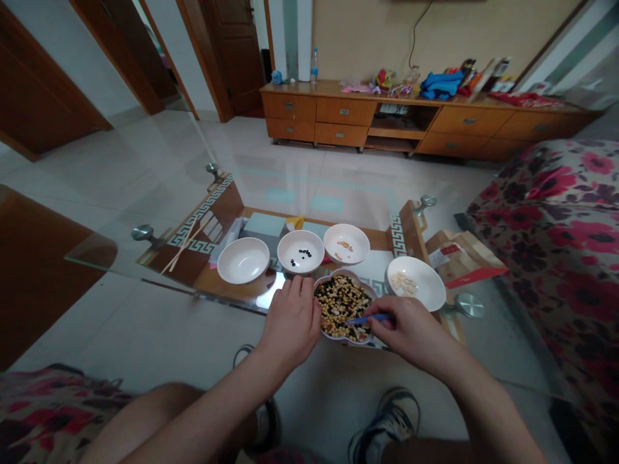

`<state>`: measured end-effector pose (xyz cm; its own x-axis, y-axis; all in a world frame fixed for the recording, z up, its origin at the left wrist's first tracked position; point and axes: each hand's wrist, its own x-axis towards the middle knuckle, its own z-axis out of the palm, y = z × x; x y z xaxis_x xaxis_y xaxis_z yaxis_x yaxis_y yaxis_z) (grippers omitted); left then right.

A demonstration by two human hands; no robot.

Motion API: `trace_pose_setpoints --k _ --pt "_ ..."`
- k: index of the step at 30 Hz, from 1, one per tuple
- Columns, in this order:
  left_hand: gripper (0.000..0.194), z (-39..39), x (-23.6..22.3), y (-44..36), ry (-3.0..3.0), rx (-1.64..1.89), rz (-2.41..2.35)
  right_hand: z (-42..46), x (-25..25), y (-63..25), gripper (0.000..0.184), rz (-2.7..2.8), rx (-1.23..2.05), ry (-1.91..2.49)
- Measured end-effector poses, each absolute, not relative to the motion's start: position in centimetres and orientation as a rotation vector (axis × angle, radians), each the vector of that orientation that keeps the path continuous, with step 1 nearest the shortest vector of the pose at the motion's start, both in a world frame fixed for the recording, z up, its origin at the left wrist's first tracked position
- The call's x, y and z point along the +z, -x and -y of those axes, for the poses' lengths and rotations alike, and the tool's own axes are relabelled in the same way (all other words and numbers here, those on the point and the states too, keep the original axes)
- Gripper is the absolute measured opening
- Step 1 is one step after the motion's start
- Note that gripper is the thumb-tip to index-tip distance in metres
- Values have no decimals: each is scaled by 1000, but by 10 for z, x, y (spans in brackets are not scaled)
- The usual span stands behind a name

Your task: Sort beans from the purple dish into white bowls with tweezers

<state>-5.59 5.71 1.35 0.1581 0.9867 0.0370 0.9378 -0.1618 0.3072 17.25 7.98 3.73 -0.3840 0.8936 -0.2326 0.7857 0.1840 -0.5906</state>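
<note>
The person's left hand rests at the near left side of a scalloped dish, its fingers close together against the rim; whether they pinch it cannot be told. The right hand has its fingers clamped on a slim blue tool, probably tweezers, whose tip reaches into the mixed beans and seeds filling the dish. What lies at the tip is too small to tell.

The dish sits at the near edge of the glass worktop, so the left hand does best with light, even pressure that steadies the rim without tipping it. The tool is best kept low and slanted, closing on one piece at a time; a hard squeeze could make a smooth bean skip away.

Beyond the dish stand a bowl with black beans and a bowl with orange-yellow pieces. Another white bowl is farther left, and a bowl with pale flat pieces stands just beyond the right hand.
</note>
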Motion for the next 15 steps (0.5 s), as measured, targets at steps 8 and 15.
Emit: trace_pose_setpoints --k 8,15 --pt "35 -62 16 55 -2059 -43 -1951 -79 37 -169 19 2297 962 1636" --pt "49 -66 19 55 -2012 -131 -1924 -78 37 -167 21 2269 960 1608"
